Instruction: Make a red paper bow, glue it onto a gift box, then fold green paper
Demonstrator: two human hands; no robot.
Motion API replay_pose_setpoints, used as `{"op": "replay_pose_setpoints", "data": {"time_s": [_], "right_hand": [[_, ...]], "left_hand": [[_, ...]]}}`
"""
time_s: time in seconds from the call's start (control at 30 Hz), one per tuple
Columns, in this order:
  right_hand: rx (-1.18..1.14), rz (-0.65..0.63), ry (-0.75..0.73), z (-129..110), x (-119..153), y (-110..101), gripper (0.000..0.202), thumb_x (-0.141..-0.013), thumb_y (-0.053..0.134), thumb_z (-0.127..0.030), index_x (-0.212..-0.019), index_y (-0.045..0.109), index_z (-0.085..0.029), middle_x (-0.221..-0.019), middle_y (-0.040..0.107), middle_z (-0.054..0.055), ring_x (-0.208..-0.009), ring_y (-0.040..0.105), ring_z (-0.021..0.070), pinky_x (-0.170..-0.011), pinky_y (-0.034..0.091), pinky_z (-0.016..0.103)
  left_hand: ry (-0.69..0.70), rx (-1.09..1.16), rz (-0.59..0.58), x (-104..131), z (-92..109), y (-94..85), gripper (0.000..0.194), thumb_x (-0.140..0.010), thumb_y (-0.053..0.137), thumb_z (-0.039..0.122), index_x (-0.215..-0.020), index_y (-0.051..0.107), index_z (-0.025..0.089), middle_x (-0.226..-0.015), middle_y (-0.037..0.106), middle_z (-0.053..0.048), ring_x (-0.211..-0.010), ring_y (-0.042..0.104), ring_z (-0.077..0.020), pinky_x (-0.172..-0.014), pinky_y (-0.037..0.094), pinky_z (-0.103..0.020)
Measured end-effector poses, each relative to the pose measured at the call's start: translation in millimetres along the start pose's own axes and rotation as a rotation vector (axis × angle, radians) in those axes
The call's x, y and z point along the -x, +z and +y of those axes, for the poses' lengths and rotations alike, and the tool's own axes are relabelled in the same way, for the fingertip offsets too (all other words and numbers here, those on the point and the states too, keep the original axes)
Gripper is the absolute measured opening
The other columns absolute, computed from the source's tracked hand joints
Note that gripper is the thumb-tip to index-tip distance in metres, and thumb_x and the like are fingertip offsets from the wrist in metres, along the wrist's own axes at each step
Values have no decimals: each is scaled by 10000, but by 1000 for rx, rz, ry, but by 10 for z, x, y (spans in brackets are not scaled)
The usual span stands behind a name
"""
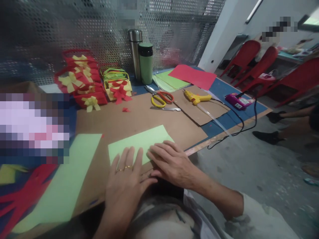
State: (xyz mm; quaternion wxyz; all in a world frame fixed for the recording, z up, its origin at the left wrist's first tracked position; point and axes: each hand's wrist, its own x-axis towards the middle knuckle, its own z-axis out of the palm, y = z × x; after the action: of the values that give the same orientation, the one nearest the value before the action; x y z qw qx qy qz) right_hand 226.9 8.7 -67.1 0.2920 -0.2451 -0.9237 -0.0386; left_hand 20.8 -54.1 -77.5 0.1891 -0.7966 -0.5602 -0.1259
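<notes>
A light green sheet (144,136), paper or felt, lies on the brown cardboard (97,121) at the table's near edge. My left hand (128,172) rests on its lower left part, fingers spread and a ring on one of them. To the right, my right hand (171,162) lies with stretched fingers over the sheet's lower right part. The thumbs come close together near the table edge. Neither hand grips anything that I can see. A larger green piece (72,176) lies left of my left hand, beside red strips (30,189).
Scissors (159,99) and a metal blade (165,109) lie behind the sheet. A yellow glue gun (196,97) rests on cardboard, its cord running to a purple power block (238,100). Red baskets with yellow bows (86,87), a green bottle (146,64) and red sheets (191,76) stand or lie behind.
</notes>
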Motion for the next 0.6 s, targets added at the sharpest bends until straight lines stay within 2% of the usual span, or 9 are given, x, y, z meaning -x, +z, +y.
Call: {"op": "replay_pose_setpoints", "data": {"time_s": [0.1, 0.23, 0.37, 0.6], "right_hand": [[-33, -53, 22, 28, 54, 65, 572, -1066, 363, -532, -1320, 616, -87, -1216, 695, 169, -1179, 601, 253, -1073, 460, 438], [-40, -60, 25, 63, 142, 72, 616, -1061, 355, -538, -1382, 578, -63, -1291, 671, 185, -1256, 569, 262, -1130, 437, 446], [-17, -64, 51, 21, 192, 96, 599, -1067, 358, -526, -1424, 566, -92, -1334, 668, 177, -1301, 561, 257, -1153, 435, 453], [25, -47, 87, -31, 241, 132, 596, -1063, 372, -540, -1423, 581, -112, -1358, 670, 175, -1343, 555, 258, -1170, 422, 452]], "left_hand": [[-10, 15, 2, 1, 3, -3, 781, -939, 524, 666, -1432, 578, 62, -1427, 602, -261, -1332, 554, -411, -1137, 366, -551], [-18, 41, -19, 2, -8, -18, 738, -943, 556, 617, -1436, 573, 68, -1428, 598, -262, -1345, 547, -412, -1142, 370, -558], [-21, 66, -25, 2, -28, -23, 732, -945, 546, 622, -1455, 557, 96, -1433, 599, -250, -1358, 539, -402, -1143, 377, -554], [9, 14, -24, -20, -16, -42, 763, -916, 609, 613, -1419, 575, 41, -1395, 615, -274, -1311, 567, -423, -1115, 392, -562]]}}
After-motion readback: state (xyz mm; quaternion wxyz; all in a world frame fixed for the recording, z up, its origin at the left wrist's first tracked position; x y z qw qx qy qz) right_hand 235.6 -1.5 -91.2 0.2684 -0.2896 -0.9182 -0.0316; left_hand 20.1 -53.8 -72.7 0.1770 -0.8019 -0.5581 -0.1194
